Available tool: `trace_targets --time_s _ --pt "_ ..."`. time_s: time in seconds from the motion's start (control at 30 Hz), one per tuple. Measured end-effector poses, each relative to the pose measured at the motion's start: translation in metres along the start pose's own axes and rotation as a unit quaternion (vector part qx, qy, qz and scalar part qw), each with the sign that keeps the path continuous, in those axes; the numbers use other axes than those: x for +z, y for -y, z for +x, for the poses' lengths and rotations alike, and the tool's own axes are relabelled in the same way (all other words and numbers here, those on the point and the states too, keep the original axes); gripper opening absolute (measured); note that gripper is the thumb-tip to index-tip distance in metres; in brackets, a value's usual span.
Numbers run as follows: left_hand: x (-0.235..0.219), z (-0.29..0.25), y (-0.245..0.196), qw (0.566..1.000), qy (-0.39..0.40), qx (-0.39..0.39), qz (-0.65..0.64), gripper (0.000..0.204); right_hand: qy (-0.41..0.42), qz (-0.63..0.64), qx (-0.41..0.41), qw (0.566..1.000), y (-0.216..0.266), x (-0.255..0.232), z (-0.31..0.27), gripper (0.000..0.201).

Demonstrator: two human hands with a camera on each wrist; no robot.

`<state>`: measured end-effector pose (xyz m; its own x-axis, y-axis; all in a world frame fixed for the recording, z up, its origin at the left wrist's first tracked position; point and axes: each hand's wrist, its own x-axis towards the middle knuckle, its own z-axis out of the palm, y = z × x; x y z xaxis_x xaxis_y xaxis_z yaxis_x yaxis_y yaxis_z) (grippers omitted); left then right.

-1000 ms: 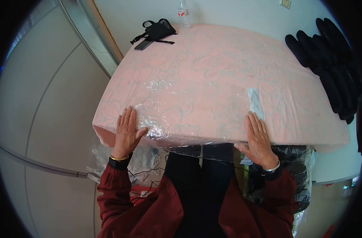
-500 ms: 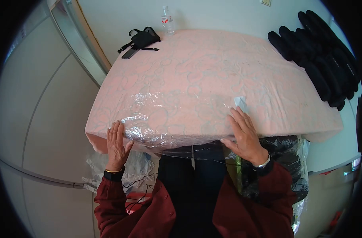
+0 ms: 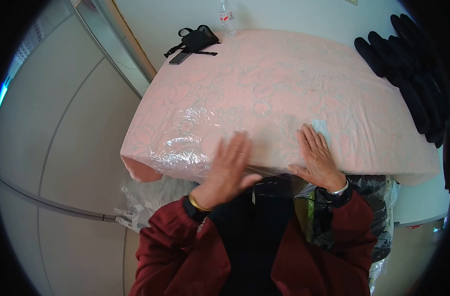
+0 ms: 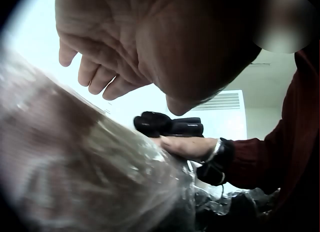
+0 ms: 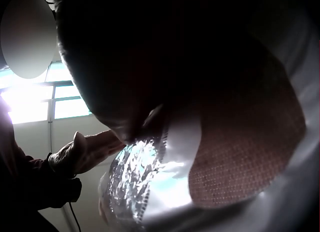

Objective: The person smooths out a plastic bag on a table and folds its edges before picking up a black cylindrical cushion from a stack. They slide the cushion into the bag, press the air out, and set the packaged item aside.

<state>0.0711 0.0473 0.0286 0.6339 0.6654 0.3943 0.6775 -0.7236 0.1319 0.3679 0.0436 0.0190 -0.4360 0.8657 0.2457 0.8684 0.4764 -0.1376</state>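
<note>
Clear plastic film (image 3: 185,148) lies along the near edge of a pink patterned cloth (image 3: 284,74) that covers the table. My left hand (image 3: 225,172), blurred, has its fingers extended over the film near the middle of that edge; in the left wrist view the palm (image 4: 150,42) hovers off the plastic (image 4: 100,162). Flat beside a white strip (image 3: 320,129), my right hand (image 3: 318,158) rests on the covering with straight fingers. The right wrist view shows the film (image 5: 135,177) close by a dark, shadowed palm.
A black bag (image 3: 199,38), a phone (image 3: 180,56) and a bottle (image 3: 227,18) stand or lie at the back left. Black padded objects (image 3: 407,74) lie at the right edge. Below the table are crumpled plastic (image 3: 151,197) and a plastic-wrapped black bundle (image 3: 378,207).
My left hand has moved from the left part of the near edge toward the middle, nearer my right hand. The right hand has stayed close to the white strip.
</note>
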Motion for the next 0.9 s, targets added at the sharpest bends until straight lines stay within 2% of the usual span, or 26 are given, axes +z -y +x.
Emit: trace_targets --time_s 0.03,0.13,0.2,0.3,0.43,0.47,0.53,0.57,0.63,0.7,0.8,0.83,0.87,0.9 --pt "0.013 0.014 -0.014 0.998 0.037 0.043 -0.005 0.087 -0.001 -0.006 0.002 1.000 -0.002 -0.001 0.000 0.096" --pt "0.033 0.033 -0.036 0.993 0.060 0.087 -0.052 0.090 -0.006 -0.004 0.009 1.000 0.000 -0.002 -0.002 0.096" --pt "0.038 0.038 -0.036 0.988 0.080 0.110 -0.075 0.091 -0.007 0.005 0.016 1.000 -0.002 -0.001 -0.003 0.097" --pt "0.017 0.027 0.007 0.992 0.108 0.059 0.007 0.092 -0.019 0.000 0.011 1.000 -0.002 0.000 -0.004 0.098" --pt "-0.012 -0.008 0.089 0.991 0.118 -0.038 0.040 0.095 -0.016 0.019 0.013 1.000 -0.001 -0.003 -0.004 0.099" --pt "-0.018 -0.016 0.107 0.991 0.120 -0.039 0.043 0.095 -0.018 0.022 0.012 1.000 -0.001 -0.002 -0.003 0.099" --pt "-0.035 -0.027 0.137 0.977 0.151 -0.139 0.052 0.094 -0.016 0.019 0.012 1.000 -0.001 -0.002 -0.004 0.100" --pt "-0.038 -0.034 0.153 0.977 0.148 -0.141 0.057 0.094 -0.018 0.016 0.011 1.000 -0.001 -0.003 -0.004 0.100" --pt "-0.041 -0.048 0.189 0.965 0.150 -0.196 0.085 0.093 -0.027 0.016 0.009 0.999 -0.002 0.000 -0.004 0.100" --pt "-0.060 -0.039 0.195 0.959 0.148 -0.218 0.108 0.092 -0.032 0.020 0.017 0.999 -0.002 0.002 -0.005 0.100" --pt "-0.087 -0.015 0.179 0.863 0.311 -0.373 0.140 0.086 -0.034 0.022 0.016 0.999 -0.002 0.002 -0.006 0.100" --pt "-0.083 -0.012 0.172 0.864 0.309 -0.371 0.144 0.086 -0.029 0.023 0.016 0.999 -0.002 0.003 -0.005 0.099" --pt "-0.074 -0.012 0.160 0.931 0.225 -0.230 0.173 0.085 -0.030 0.025 0.017 0.999 -0.003 0.003 -0.006 0.099" --pt "-0.060 -0.012 0.146 0.968 0.135 -0.084 0.192 0.084 -0.033 0.019 0.017 0.999 -0.003 0.005 -0.007 0.099"
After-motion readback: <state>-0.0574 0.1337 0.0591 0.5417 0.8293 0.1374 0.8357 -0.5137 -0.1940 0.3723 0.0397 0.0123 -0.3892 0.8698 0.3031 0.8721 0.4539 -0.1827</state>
